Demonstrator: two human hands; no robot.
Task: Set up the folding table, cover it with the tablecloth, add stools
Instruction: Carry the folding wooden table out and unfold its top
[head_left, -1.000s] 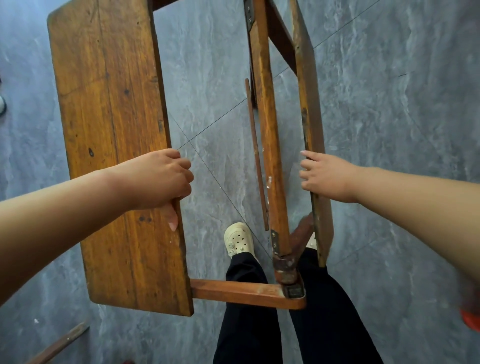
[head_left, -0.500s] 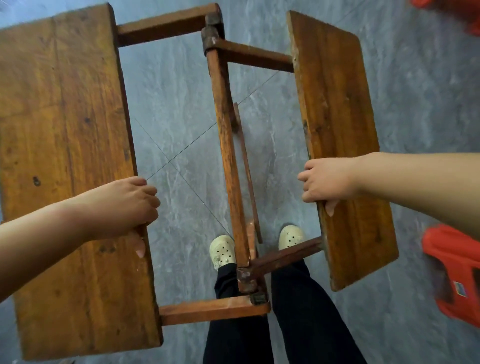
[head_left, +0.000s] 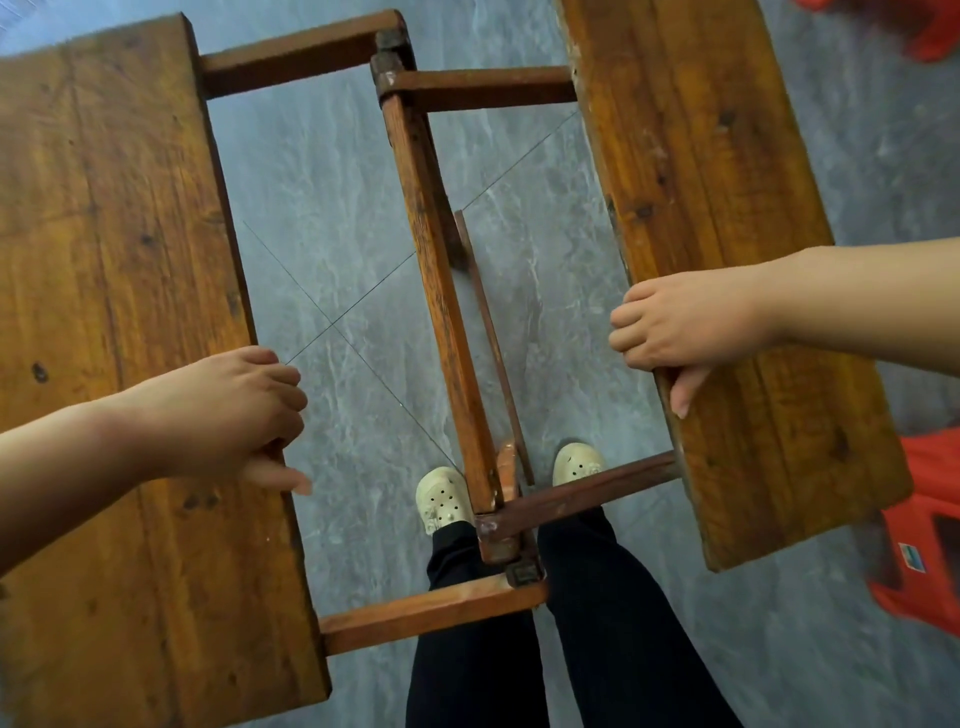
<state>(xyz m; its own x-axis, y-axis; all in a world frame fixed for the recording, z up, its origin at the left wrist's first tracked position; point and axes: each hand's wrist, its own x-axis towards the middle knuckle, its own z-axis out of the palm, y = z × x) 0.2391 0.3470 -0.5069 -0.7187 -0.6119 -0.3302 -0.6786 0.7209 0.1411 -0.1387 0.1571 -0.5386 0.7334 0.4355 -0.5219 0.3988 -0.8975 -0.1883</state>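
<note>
A worn brown wooden folding table is spread below me. Its left panel (head_left: 119, 332) lies nearly flat, and its right panel (head_left: 727, 218) is swung out and tilted. A central wooden bar (head_left: 441, 312) runs between them, joined by cross rails at the far and near ends. My left hand (head_left: 234, 415) grips the inner edge of the left panel. My right hand (head_left: 680, 332) grips the inner edge of the right panel, thumb on top. No tablecloth is in view.
Red plastic stools stand at the right edge (head_left: 924, 530) and the top right corner (head_left: 914, 31). My legs in black trousers and cream shoes (head_left: 447, 499) stand between the panels, under the near cross rails. The floor is grey tile (head_left: 322, 208).
The two panels have swung apart from near-upright to wide open, the right one turning flat-side up. Both hands kept their grip and moved outward. A red stool came into view.
</note>
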